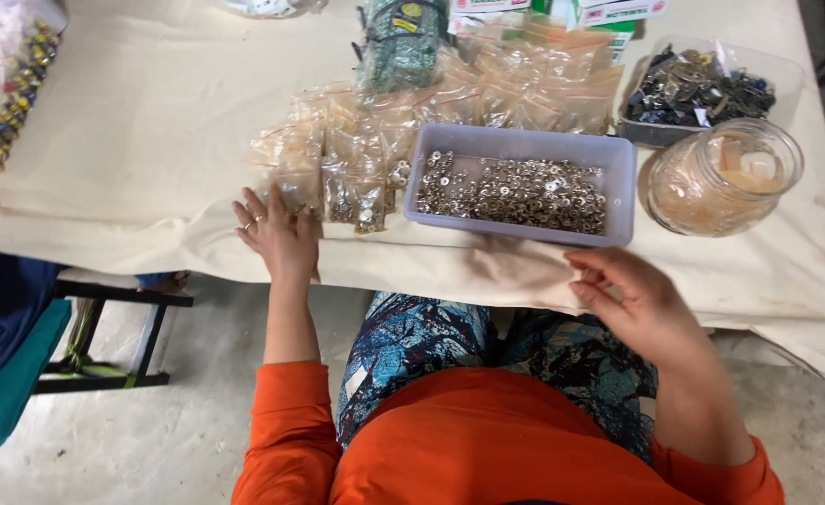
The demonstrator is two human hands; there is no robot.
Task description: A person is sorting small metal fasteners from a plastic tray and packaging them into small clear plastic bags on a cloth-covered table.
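My left hand [279, 234] rests flat on the cream cloth at the table's near edge, fingers spread, fingertips touching a small clear bag [297, 190] of metal bits. More filled small bags [356, 198] lie just right of it. My right hand [629, 297] hovers below the table edge, fingers curled loosely, nothing visible in it. Between the hands, further in, stands a lilac plastic tray [523, 143] holding several silver metal rings and eyelets.
A pile of small clear zip bags [524, 84] lies behind the tray. A glass jar [723, 178] stands at the right, a clear tub of dark metal parts [697, 89] behind it. Strings of coloured beads [6, 112] lie far left. A dark stool [104, 337] stands at lower left.
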